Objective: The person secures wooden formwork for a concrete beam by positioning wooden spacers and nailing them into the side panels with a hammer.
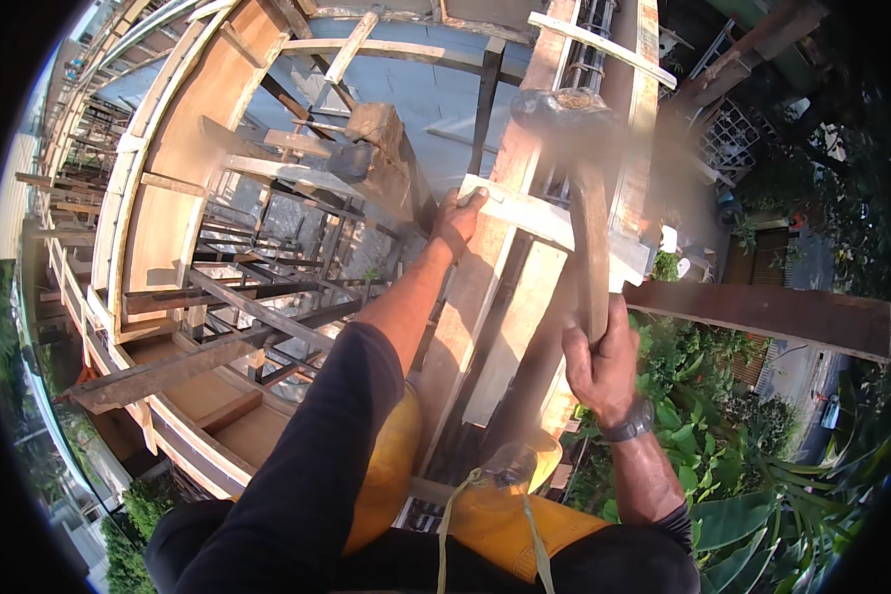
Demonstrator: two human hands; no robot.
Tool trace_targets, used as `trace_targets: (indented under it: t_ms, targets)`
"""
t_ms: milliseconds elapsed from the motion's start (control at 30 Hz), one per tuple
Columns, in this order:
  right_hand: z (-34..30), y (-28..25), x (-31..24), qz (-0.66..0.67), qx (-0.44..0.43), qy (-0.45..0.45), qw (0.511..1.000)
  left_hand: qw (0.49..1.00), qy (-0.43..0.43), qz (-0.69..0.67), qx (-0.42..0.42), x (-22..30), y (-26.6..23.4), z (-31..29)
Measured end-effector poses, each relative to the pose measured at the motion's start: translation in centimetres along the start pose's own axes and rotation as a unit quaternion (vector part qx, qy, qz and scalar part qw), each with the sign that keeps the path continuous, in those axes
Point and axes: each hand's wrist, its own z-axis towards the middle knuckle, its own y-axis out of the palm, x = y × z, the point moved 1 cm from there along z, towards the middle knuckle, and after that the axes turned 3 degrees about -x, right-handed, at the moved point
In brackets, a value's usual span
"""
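A short pale wooden batten [525, 212] lies across the two long side boards of a narrow timber beam form [465, 297] in front of me. My left hand [457, 222] is closed on the batten's left end, with thumb and fingers pressed against it. My right hand [604, 364], wearing a dark wristband, is wrapped round the lower handle of a hammer [591, 247]. The hammer is raised over the batten's right part, its metal head pointing away from me and partly blurred. Whether a nail stands in the batten is too small to tell.
Another batten [604, 48] crosses the form farther off, above steel bars. A wooden post [391, 158] stands left of my left hand. Curved plywood formwork [183, 168] and open framing drop away at left. A dark plank [762, 317] juts right over plants and a street below.
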Motion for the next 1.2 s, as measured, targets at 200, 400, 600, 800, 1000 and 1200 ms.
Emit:
trace_targets:
  t_ms: [200,400,600,800,1000,1200]
  targets:
    - [1.2,2.5,6.3,-0.11,-0.098,0.096,0.984,0.998,-0.044,0.037,-0.017,1.0,0.4,0.0]
    - [-1.1,1.1,0.7,0.05,-0.002,-0.026,0.998,0.999,0.01,0.048,-0.001,-0.9,-1.1,0.5]
    - [1.2,2.7,8.0,-0.061,-0.063,0.15,0.985,0.997,-0.071,-0.016,-0.033,-2.0,0.8,1.8]
    - [-0.5,2.1,4.7,0.127,0.045,-0.045,0.99,0.998,-0.045,0.011,-0.031,-2.2,-1.1,2.2]
    - [0.9,3.4,8.0,-0.061,-0.059,0.139,0.987,0.995,-0.055,-0.022,-0.078,-1.7,-0.4,1.8]
    - [-1.4,2.7,6.0,0.12,0.075,-0.03,0.99,0.992,-0.079,-0.033,-0.09,1.2,0.5,-0.4]
